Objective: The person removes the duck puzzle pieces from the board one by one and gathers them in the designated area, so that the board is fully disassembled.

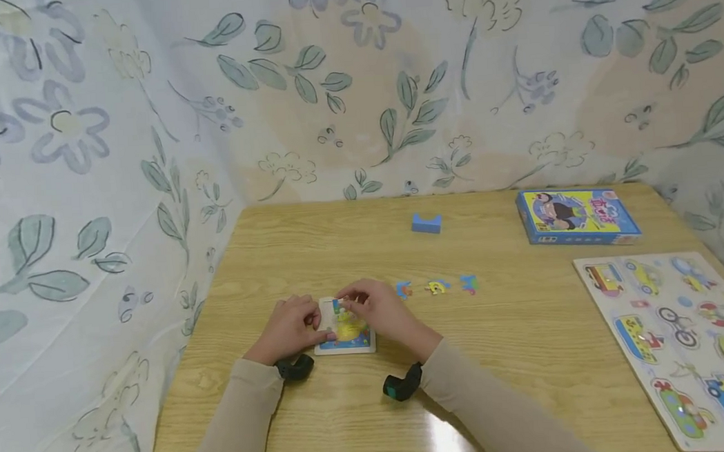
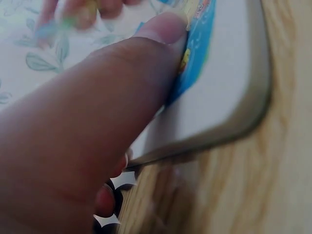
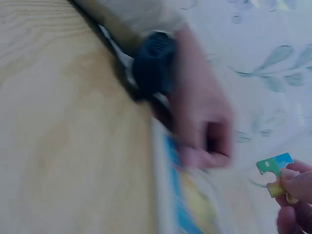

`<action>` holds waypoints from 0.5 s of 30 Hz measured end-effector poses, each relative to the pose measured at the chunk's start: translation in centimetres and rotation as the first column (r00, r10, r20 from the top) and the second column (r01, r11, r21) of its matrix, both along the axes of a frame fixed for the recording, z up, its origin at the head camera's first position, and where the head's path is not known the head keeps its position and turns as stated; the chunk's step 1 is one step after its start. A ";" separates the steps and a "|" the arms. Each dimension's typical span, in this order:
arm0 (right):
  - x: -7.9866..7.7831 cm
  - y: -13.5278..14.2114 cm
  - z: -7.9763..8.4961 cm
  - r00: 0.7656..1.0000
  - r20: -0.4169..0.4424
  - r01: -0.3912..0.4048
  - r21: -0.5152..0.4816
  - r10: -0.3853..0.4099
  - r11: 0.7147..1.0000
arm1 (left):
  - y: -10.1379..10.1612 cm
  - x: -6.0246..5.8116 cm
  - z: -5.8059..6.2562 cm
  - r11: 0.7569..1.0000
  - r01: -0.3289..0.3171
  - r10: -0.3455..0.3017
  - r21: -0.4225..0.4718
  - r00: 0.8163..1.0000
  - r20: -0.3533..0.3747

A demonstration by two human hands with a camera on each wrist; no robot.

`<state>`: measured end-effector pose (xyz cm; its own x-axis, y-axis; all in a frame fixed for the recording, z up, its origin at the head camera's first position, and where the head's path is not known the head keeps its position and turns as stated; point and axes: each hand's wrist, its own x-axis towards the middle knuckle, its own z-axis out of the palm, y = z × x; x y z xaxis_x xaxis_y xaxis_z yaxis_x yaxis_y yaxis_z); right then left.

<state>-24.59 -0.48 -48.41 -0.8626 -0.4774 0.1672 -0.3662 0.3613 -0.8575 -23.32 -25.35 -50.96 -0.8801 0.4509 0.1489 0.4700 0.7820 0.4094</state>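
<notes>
A small jigsaw board (image 1: 347, 349) with a white border and a blue and yellow picture lies on the table in front of me. At its left side my left hand (image 1: 289, 327) grips the edge, the thumb (image 2: 161, 34) on the picture and the other fingers curled by the rim. Over the board's upper part, my right hand (image 1: 382, 312) pinches a jigsaw piece (image 3: 274, 165) in green, blue and yellow between thumb and fingertips. The piece is held apart from the board. Part of the picture is hidden by the hands.
Three loose jigsaw pieces, orange and blue (image 1: 404, 290), yellow and blue (image 1: 438, 287), and green and blue (image 1: 468, 284), lie right of the board. Behind them stands a blue notched block (image 1: 427, 224). A blue and yellow box (image 1: 576, 216) and a large vehicle puzzle board (image 1: 648, 319) are at right.
</notes>
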 end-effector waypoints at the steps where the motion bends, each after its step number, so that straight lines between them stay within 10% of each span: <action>1: 0.0 1.0 0.4 1.000 -0.012 0.016 0.002 -0.016 1.000 | 0.1 -0.1 0.0 1.000 0.000 0.000 -0.003 1.000 -0.006; 15: 2.3 10.0 -1.4 0.974 -0.210 0.149 0.328 -0.082 0.933 | 0.3 -0.2 -0.1 0.999 0.023 -0.023 0.024 1.000 -0.005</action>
<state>-22.27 9.47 -49.82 -0.8833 -0.4336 0.1783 -0.4479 0.6679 -0.5944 -23.54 -25.04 -51.10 -0.8686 0.4676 0.1640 0.4900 0.7609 0.4254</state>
